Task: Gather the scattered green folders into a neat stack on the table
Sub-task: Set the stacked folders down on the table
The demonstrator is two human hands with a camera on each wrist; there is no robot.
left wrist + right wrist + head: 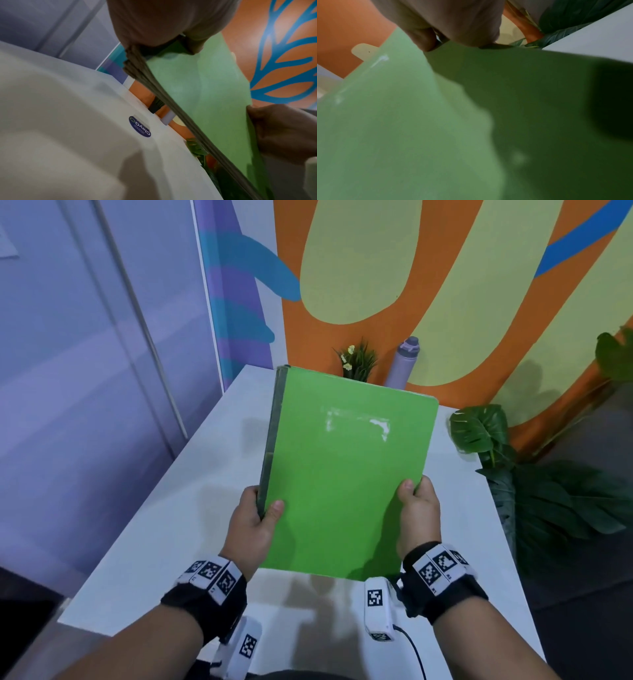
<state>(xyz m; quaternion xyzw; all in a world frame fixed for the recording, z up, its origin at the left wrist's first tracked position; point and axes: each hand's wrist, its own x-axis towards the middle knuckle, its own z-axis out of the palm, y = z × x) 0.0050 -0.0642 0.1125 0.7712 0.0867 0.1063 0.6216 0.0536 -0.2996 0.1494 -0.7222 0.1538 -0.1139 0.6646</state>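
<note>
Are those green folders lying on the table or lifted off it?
Lifted. Both hands, left hand and right hand, hold the green folders above the white table.

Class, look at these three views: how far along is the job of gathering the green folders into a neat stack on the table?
Done: the green folders are together, edges flush, and none lies loose on the visible table. In hand: the left hand has its grip on the spine side and the right hand on the opposite edge, holding them above the table. Left: setting the stack down flat.
</note>
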